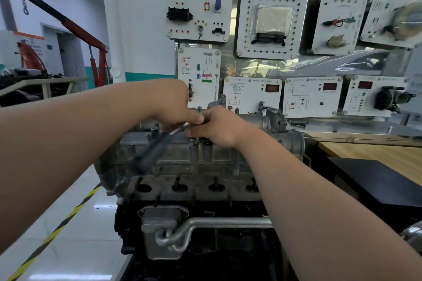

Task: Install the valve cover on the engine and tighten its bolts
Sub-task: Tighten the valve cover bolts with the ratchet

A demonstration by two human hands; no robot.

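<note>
Back wall: display board of white training panels [271, 23] carrying connectors, sensors, red digital readouts and wiring diagrams; it fills the upper right.
Engine [194, 189]: bare, upright at centre frame. A row of open ports with studs faces the camera and a dark block sits below.
Hoist [75, 27]: red and black engine crane at far left, boom angled up, well apart from the engine.
Bench [376, 153]: wooden top to the right of the engine, with a black mat [376, 180] lying on it.
Floor tape [57, 230]: yellow-black stripe running diagonally at lower left.
Valve cover [173, 150]: grey cast metal, seated along the top of the engine directly beneath both hands.
Oil cooler [162, 230]: ribbed silver box low on the engine front; a bent metal pipe [228, 221] runs right from it.
Left hand [173, 102]: reaching in from the left, fingers curled round the wrench's shiny shank, thumb lying toward the other hand.
Right hand [219, 125]: knuckles up, fingers curled down over the wrench's head end, touching the left thumb. Whatever sits under the fingers is hidden.
Wrench [150, 153]: dark handle slants down-left across the cover and is motion-blurred.
Bolt [193, 143]: upright in a cover boss just below the right hand's fingers.
</note>
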